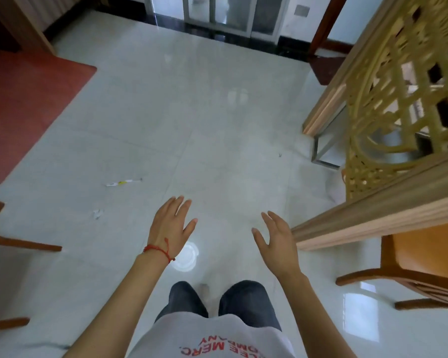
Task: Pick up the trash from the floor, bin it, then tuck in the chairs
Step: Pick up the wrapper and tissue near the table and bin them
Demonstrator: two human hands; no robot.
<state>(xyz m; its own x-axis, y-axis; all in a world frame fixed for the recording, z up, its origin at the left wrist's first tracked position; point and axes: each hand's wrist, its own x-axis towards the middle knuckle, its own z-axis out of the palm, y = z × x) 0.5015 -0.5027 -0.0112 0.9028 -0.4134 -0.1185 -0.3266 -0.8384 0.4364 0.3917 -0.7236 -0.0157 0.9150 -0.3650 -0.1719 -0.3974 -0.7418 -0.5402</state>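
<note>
On the pale tiled floor lie a long thin white and yellow wrapper (123, 182), a small crumpled white scrap (97, 213) and a clear round plastic lid (185, 257) just in front of my feet. My left hand (171, 226), with a red string at the wrist, hovers above the lid with straight fingers and holds nothing. My right hand (274, 240) is held out beside it, fingers relaxed and spread, also holding nothing. An orange wooden chair (422, 257) stands at the right, pulled out from the table (373, 215).
The wooden table edge with a yellow lace cloth (398, 99) fills the right side. Legs of another chair (21, 244) show at the left edge. A red mat (29, 104) lies at the far left. Glass doors (217, 11) stand beyond the open floor.
</note>
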